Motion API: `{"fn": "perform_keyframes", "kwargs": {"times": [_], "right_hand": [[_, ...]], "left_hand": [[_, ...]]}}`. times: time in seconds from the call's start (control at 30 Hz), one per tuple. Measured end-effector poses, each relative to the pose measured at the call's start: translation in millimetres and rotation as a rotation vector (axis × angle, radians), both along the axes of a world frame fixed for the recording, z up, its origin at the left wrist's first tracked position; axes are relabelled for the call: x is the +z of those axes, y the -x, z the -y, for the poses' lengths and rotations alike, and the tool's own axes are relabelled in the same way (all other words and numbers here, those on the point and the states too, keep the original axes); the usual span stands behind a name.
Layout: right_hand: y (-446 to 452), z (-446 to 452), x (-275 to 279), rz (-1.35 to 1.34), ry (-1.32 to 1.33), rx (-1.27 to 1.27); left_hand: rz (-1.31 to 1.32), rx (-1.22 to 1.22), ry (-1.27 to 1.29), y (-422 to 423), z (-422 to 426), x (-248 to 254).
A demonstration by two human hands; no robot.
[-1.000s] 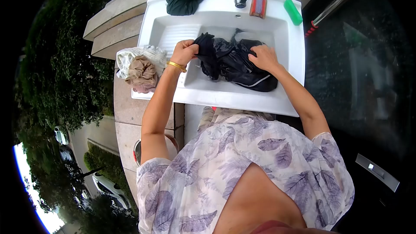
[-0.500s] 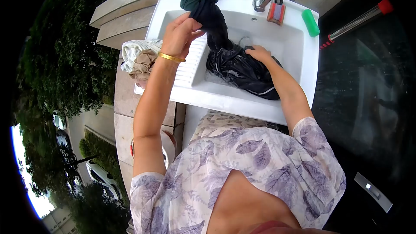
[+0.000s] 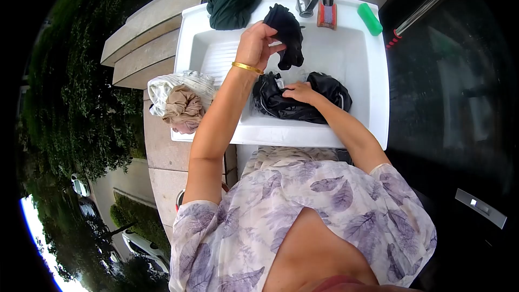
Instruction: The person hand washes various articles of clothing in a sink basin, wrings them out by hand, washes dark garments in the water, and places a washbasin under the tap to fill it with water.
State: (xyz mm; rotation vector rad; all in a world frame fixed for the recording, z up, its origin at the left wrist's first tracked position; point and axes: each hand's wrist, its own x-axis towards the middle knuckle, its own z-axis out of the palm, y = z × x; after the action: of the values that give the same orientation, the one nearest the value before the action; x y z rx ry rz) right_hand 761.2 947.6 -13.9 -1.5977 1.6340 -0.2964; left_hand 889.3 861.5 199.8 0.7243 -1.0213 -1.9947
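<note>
Left hand [image 3: 256, 46] pinches dark cloth [image 3: 287, 33], its length fore-and-aft, right of those fingers! Right hand [image 3: 303, 94] touches black garment [image 3: 292, 111], grip unclear.

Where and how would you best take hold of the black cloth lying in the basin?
Probably by the bulging fold at its right end, fingers coming from above: the black cloth lies bunched in the basin, and that fold looks raised, just beside the right hand.

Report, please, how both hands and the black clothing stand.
Left hand gripping dark cloth, raised over sink. Right hand on black garment in sink. Nothing visibly blocking either.
</note>
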Motion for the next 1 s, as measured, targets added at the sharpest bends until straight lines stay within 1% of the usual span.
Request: {"fn": "perform_keyframes", "kwargs": {"times": [0.07, 0.13, 0.17, 0.2, 0.23, 0.27, 0.3, 0.33, 0.37, 0.4, 0.5, 0.53, 0.63, 0.67, 0.7, 0.73, 0.77, 0.8, 0.83, 0.87, 0.9, 0.93, 0.97, 1.0], "right_hand": [[6, -6, -1, 0.259, -0.046, -0.249], [17, -7, -12, 0.611, -0.03, -0.43], [24, -7, -18, 0.787, -0.018, -0.519], [31, -10, -14, 0.89, 0.105, -0.615], [36, -9, -16, 1.205, 0.054, -0.848], [43, -11, -6, 1.208, 0.014, -0.979], [50, -16, 7, 1.208, -0.03, -1.113], [57, -16, 14, 1.219, -0.021, -1.204], [63, -13, 19, 1.23, -0.011, -1.295], [68, -10, 19, 1.24, -0.004, -1.388], [86, 6, 10, 1.003, 0.198, -1.357], [91, 11, 9, 0.962, 0.207, -1.323], [94, 30, 5, 1.151, -0.062, -1.313], [90, 31, 7, 1.319, -0.124, -1.253], [86, 32, 13, 1.366, -0.164, -1.262], [81, 33, 21, 1.41, -0.207, -1.272], [79, 32, 24, 1.449, -0.257, -1.284], [84, 32, 11, 1.489, -0.324, -1.234], [87, 29, 4, 1.558, -0.316, -1.198], [92, 28, 1, 1.629, -0.303, -1.156], [98, 26, -4, 1.698, -0.293, -1.112], [105, 20, -16, 1.6, -0.212, -1.094], [106, 11, -19, 2.162, -0.145, -0.56], [102, 7, -7, 2.002, -0.101, -0.736]], "left_hand": [[-0.106, -0.071, -0.041, 14, 1, -4], [-0.105, -0.059, -0.138, 22, 9, -21], [-0.105, -0.053, -0.186, 26, 16, -40], [0.003, -0.019, -0.175, 25, 37, -85], [0.338, -0.005, -0.126, 21, 40, -99], [0.668, 0.009, -0.068, 17, 45, -111], [1.02, -0.103, 0.193, 6, 61, -148], [1.359, -0.22, 0.471, -1, 75, -176], [1.48, -0.143, 0.62, -4, 70, -179], [1.446, -0.101, 0.647, -2, 75, -186], [1.36, 0.073, 0.7, 17, 80, -205], [1.336, 0.14, 0.711, 24, 79, -210], [1.422, 0.236, 0.728, 47, 42, -225], [1.441, 0.191, 0.674, 55, 29, -223], [1.458, 0.148, 0.618, 62, 22, -220], [1.426, 0.007, 0.533, 68, 30, -230], [1.307, 0.097, 0.623, 79, 35, -259], [1.057, -0.013, 0.454, 86, 29, -222], [1.018, 0.11, 0.509, 98, 15, -216], [0.885, 0.028, 0.422, 107, -5, -190], [0.773, 0.035, 0.622, 115, -29, -161], [0.823, 0.001, 0.611, 122, -50, -145], [0.744, 0.014, 0.742, 127, -69, -131], [0.755, 0.03, 0.798, 132, -79, -124]]}}
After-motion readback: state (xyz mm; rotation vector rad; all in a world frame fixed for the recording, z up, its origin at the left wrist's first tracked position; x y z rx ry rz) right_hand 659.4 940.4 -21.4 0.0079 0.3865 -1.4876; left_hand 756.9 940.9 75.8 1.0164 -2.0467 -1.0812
